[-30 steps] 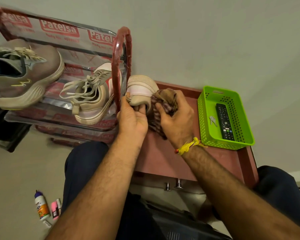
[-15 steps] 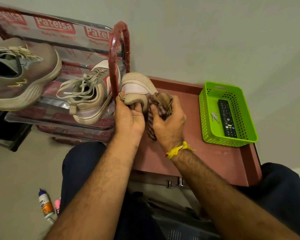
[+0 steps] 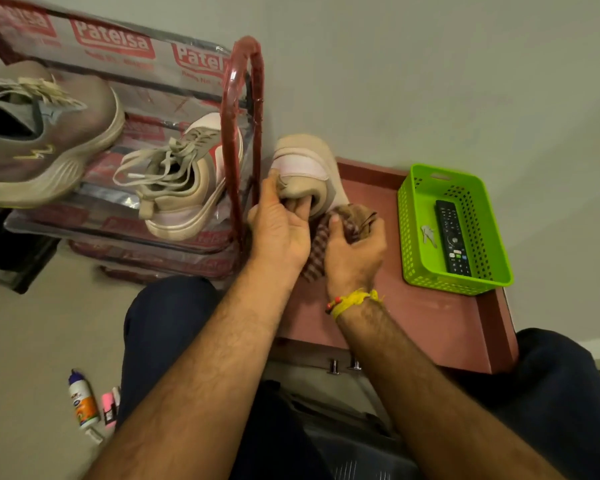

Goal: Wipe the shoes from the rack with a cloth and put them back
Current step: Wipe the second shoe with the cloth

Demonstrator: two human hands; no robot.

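Observation:
A beige shoe (image 3: 303,164) with a pale pink band is held up beside the red shoe rack (image 3: 238,109), over the reddish table (image 3: 430,323). My left hand (image 3: 279,230) grips it at the opening, fingers tucked inside. My right hand (image 3: 355,251) clutches a bunched brown checked cloth (image 3: 329,233) against the shoe's lower side. Its matching beige shoe (image 3: 184,188) with loose laces sits on the rack. A larger brown sneaker (image 3: 45,133) sits at the rack's left.
A green plastic basket (image 3: 413,237) on the table's right holds a black remote (image 3: 452,233) and a small key (image 3: 428,235). A white bottle (image 3: 82,400) and small pink items (image 3: 109,407) lie on the floor at lower left. My knees flank the table.
My right hand with the cloth has slid down along the shoe's side toward me. The left hand keeps its grip on the shoe.

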